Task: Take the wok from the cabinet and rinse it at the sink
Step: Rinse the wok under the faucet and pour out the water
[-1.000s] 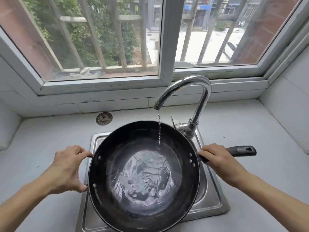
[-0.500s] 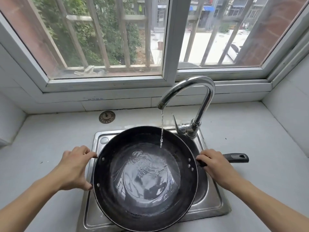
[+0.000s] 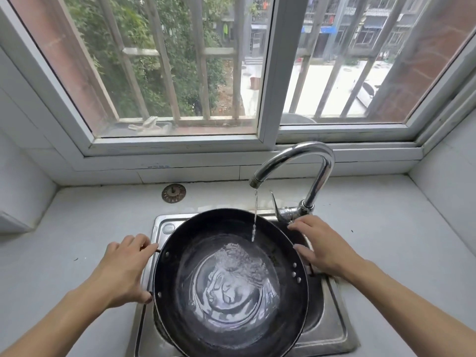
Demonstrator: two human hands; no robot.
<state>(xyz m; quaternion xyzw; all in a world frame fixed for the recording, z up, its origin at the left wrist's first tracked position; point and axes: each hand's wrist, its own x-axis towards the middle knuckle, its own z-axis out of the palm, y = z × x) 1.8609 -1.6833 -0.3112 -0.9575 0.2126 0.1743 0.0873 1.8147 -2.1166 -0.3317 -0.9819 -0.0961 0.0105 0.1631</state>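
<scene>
A black wok (image 3: 195, 235) sits in the steel sink (image 3: 334, 328) with a shallow pool of rippling water in its bottom. A thin stream of water (image 3: 255, 215) falls from the chrome faucet (image 3: 319, 171) into the wok's far side. My left hand (image 3: 123, 269) grips the small loop handle on the wok's left rim, thumb against the rim. My right hand (image 3: 322, 246) lies over the wok's right edge with straight fingers, the fingertips by the faucet's lever (image 3: 279, 212). The long handle is mostly hidden under that hand.
A round metal drain strainer (image 3: 173, 193) lies on the pale counter (image 3: 77, 228) behind the sink. A barred window (image 3: 268, 73) spans the back wall. Tiled walls close in at left and right.
My right hand has let go of the wok's long handle and moved up toward the faucet lever. The left hand keeps its grip, and the wok has settled lower in the sink.
</scene>
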